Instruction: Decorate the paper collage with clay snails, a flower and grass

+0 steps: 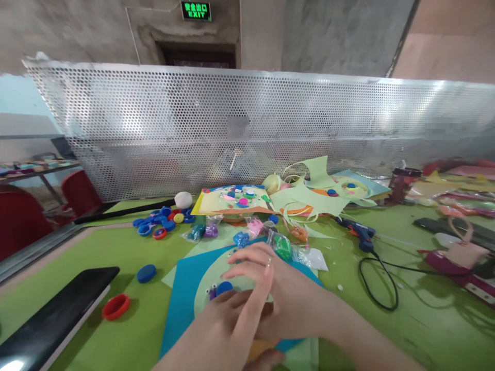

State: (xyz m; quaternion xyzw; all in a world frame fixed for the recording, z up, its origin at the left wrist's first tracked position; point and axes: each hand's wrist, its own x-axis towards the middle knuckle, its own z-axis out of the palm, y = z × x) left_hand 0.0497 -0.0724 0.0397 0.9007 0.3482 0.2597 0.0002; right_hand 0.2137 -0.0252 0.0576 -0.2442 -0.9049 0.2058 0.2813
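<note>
My left hand [216, 330] reaches in from the bottom, with one finger stretched up against my right hand [282, 288]. That right hand comes from the lower right, its fingers spread and slightly bent towards the left. The two hands overlap, hiding some fingertips, and I see nothing held in either. Under them lies a blue sheet [180, 293] with a pale green round piece [204, 268] on it. A blue cap [224, 287] sits on the round piece beside a small purple shape with googly eyes [212, 291]. Part of an orange shape [263, 348] shows below the hands.
A black phone [58, 314], red ring [116, 307] and blue cap [146, 273] lie left. Behind are several bottle caps [158, 221], bagged clay [282, 246] and a decorated picture [235, 201]. A corded glue gun [359, 233] lies right; a perforated metal screen [247, 113] stands behind.
</note>
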